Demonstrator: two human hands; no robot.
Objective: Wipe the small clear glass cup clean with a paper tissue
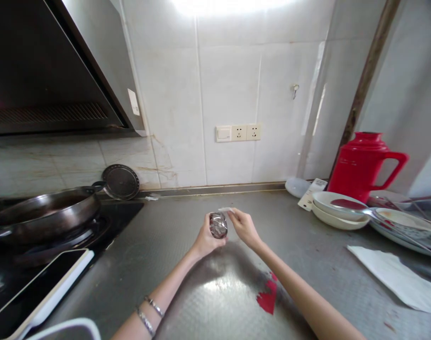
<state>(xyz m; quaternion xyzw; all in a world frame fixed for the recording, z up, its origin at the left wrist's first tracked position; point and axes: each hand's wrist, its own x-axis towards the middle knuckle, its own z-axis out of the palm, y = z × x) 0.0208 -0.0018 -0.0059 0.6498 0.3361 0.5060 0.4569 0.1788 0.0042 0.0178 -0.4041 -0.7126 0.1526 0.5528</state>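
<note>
My left hand (205, 240) is wrapped round a small, round, shiny container (219, 225) that looks like a clear jar with something dark inside. Its round end faces me, tilted above the counter. On the other side, my right hand (245, 227) has its fingertips pinched on a thin whitish strip (225, 209) at the container's upper edge. Whether the strip is attached to the container, I cannot tell. Below my right forearm, a torn red piece (268, 298) lies on the metal counter (187, 307).
To the left, a steel pan (48, 215) stands on the black hob (123, 219), near a phone-like device (41, 293). On the right are a red thermos jug (359, 165), stacked bowls (338, 219), plates with utensils (410, 226) and a white paper sheet (396, 278).
</note>
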